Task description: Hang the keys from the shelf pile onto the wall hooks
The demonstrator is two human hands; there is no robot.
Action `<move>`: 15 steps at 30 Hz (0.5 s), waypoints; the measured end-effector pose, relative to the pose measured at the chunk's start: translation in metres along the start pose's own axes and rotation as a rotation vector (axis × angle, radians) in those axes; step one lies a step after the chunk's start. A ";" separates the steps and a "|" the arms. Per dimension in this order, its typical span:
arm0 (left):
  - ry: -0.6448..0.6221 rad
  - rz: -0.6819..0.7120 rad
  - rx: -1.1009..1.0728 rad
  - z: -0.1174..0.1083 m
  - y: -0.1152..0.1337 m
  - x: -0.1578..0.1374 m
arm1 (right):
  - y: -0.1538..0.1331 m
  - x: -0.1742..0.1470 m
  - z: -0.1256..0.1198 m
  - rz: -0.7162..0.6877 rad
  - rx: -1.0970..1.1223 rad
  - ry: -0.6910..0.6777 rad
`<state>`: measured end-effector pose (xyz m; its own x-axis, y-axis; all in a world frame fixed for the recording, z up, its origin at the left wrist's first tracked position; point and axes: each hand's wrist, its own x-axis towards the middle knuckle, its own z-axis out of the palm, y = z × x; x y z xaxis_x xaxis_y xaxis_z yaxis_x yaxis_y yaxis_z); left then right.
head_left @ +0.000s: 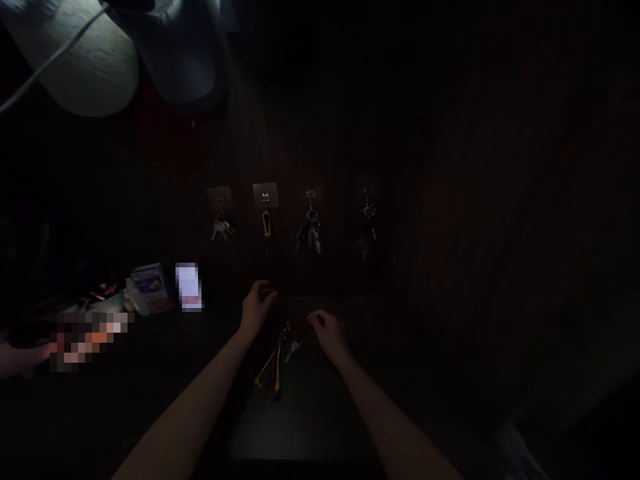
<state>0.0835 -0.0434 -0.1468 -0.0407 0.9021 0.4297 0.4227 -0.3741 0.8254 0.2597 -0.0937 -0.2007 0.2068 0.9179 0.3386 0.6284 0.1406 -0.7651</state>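
Observation:
The scene is very dark. My left hand (256,308) is over the surface with its fingers loosely bent and apart, and I see nothing in it. My right hand (330,333) is across from it, thumb and fingers pinched together; what they hold, if anything, is too dark to make out. Between and below the hands lies a bunch of coloured straps (275,367), yellow, red and blue, with metal clasps at the top. Some keys (293,347) lie beside the straps, close to my right fingertips.
On the wall, several hooks carry a key bunch (221,229), a yellow cord loop (267,225), keys with fobs (313,230) and another key set (369,213). At left are a lit, blurred-out rectangle (189,287) and a small box (151,287). Caps (90,67) hang upper left.

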 end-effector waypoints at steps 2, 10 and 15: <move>-0.025 -0.005 -0.022 0.002 -0.001 -0.010 | 0.001 0.000 0.000 -0.009 0.004 -0.001; -0.123 0.066 -0.018 0.011 -0.003 -0.046 | 0.001 0.000 -0.001 -0.020 -0.013 -0.023; -0.151 0.192 0.226 0.016 -0.008 -0.055 | -0.001 0.000 -0.001 0.006 -0.036 -0.031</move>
<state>0.0971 -0.0869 -0.1830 0.1870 0.8476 0.4967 0.6007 -0.4987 0.6249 0.2601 -0.0941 -0.1993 0.1877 0.9297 0.3171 0.6539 0.1226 -0.7466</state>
